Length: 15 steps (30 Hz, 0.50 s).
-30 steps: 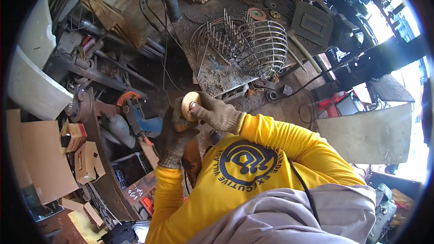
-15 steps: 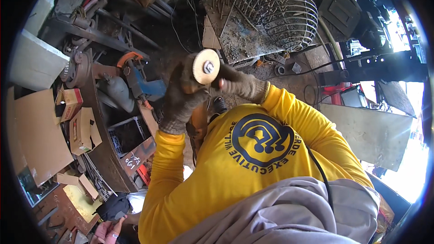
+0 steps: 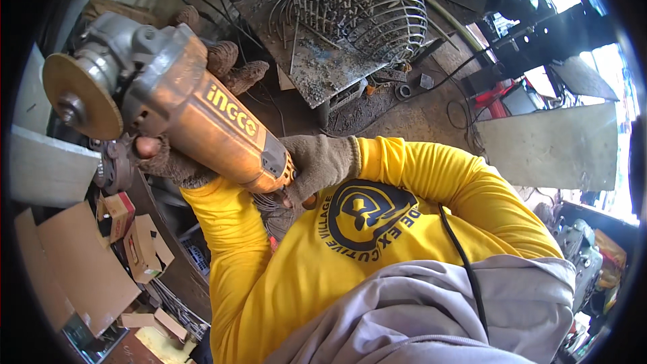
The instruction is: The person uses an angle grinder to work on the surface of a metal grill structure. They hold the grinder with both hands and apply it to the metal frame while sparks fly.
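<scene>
Orange-bodied, grey-headed angle grinder (image 3: 209, 111) held up, upper left of frame; thin tan round disc (image 3: 84, 94) at its left end. Left hand (image 3: 176, 164), brown knitted glove, wrapped round the body from beneath near the head, bare thumb tip close to the disc's rim. Right hand (image 3: 325, 162), similarly gloved, closed about the rear end. Judgement: thumb belongs farther back; left palm should bear the heavy head; fingers clear of any switch; loose yarn could snag.
</scene>
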Available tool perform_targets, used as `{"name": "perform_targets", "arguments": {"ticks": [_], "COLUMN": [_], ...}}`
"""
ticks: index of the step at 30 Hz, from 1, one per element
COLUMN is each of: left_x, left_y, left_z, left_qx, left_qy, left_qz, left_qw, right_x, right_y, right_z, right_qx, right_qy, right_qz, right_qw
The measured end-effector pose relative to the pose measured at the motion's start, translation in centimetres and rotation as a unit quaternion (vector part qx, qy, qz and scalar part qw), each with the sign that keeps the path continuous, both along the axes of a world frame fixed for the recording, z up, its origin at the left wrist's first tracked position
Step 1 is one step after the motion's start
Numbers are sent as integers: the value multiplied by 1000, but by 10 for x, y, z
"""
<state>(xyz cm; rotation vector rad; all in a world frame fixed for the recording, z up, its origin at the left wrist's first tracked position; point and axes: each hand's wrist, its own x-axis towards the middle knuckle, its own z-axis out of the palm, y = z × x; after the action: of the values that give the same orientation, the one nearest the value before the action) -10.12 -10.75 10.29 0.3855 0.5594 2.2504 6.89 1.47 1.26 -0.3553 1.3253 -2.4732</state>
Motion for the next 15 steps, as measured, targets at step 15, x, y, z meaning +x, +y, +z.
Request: {"name": "perform_targets", "arguments": {"ticks": [15], "left_x": [78], "left_y": [77], "left_z": [-41], "left_qx": [-200], "left_qy": [249], "left_qz": [150], "left_qw": [936], "right_x": [38], "right_y": [60], "right_z": [29], "right_qx": [369], "right_qy": [9], "right_qz": [-354], "right_qw": [859]}}
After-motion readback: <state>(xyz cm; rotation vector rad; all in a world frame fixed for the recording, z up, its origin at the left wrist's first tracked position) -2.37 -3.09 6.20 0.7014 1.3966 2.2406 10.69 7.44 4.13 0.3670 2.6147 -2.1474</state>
